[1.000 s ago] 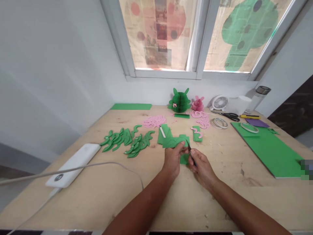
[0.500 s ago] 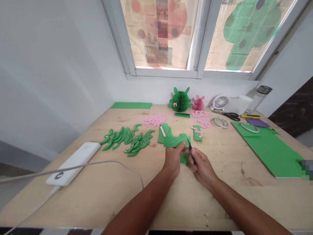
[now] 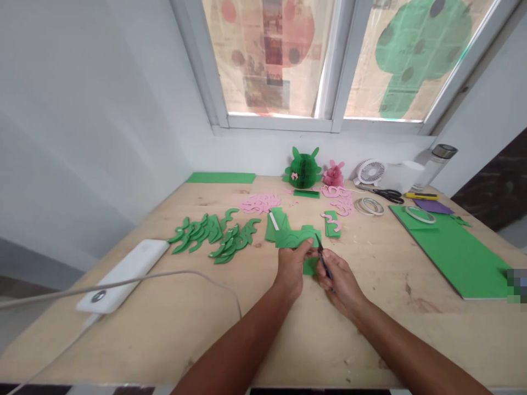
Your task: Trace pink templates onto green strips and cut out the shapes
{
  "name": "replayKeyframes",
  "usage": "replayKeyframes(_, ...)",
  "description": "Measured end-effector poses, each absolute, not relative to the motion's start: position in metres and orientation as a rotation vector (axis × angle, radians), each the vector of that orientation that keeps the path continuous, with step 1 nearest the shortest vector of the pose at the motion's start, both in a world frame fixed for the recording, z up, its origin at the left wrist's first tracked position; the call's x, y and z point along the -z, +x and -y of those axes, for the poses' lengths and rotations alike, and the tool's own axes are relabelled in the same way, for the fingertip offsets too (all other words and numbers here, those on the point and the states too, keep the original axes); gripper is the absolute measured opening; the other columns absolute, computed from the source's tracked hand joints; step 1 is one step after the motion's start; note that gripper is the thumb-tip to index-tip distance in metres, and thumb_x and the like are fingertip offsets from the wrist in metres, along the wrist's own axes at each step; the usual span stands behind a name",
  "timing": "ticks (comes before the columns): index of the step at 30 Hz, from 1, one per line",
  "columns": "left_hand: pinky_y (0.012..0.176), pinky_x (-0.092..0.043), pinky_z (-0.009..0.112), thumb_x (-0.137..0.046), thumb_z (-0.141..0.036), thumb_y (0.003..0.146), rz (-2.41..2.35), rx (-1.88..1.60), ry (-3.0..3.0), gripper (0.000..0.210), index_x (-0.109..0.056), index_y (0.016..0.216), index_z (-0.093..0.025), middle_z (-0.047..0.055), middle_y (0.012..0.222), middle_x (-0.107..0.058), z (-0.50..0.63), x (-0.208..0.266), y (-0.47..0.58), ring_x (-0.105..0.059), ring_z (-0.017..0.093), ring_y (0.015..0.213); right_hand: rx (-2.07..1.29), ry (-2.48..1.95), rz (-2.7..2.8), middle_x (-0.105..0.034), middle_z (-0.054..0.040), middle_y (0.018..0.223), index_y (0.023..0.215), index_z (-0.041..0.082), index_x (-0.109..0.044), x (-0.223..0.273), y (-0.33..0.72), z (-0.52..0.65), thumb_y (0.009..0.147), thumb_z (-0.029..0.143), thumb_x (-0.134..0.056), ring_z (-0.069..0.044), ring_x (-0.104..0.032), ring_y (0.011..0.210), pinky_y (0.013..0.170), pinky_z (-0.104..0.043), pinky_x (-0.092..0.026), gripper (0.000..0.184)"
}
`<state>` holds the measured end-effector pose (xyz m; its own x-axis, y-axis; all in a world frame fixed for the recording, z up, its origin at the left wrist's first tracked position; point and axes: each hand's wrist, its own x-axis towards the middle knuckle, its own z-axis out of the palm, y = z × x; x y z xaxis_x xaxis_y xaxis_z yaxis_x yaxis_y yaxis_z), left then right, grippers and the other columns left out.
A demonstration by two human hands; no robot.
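your left hand (image 3: pixel 293 263) pinches a green paper strip (image 3: pixel 285 238), thumb on top near its right end, and you hold it up over the middle of the worktop (image 3: pixel 164 340); faint curved lines run along its face. your right hand (image 3: pixel 338 274) is closed around the small scissors (image 3: pixel 320 248), their dark tip pointing up and away from you, right at the strip's right end. whether the blades are parted, you cannot tell from this view. your two hands are just beside each other, and a green piece (image 3: pixel 310 267) shows between them, lower down. just beyond the strip you have folded green paper (image 3: pixel 278 224) with a white bar (image 3: pixel 274 220) on it, and to the right a green rectangle (image 3: pixel 332 229) with a pink wavy cutout (image 3: pixel 336 224) over it. to your left lie the green curved cutouts (image 3: pixel 234 246), overlapping in heaps, with a pink pile (image 3: pixel 261 203) behind them. a green honeycomb figure (image 3: pixel 303 169) and a smaller pink figure (image 3: pixel 333 174) stand near the wall. on your far right is a large green sheet (image 3: pixel 457 258).
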<state>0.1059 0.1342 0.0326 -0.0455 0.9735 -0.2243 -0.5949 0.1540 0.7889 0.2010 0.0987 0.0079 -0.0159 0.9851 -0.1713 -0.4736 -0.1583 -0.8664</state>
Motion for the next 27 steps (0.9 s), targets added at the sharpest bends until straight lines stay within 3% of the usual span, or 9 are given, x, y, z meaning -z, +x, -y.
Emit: replayKeyframes(27, 0.058, -0.05, 0.023, -0.077, -0.02, 0.055, -0.889, -1.359, 0.528, 0.021, -0.064, 0.071, -0.014, -0.001, 0.068, -0.065, -0.1326, -0.0303, 0.1056, -0.062, 0.011, 0.058, -1.513, -0.948, 0.728, -0.043, 0.0082, 0.051, 0.076, 0.018, -0.054, -0.0058, 0.202, -0.0988, 0.076, 0.05, -0.069, -0.003, -0.023, 0.039, 0.037, -0.019, -0.015, 0.036)
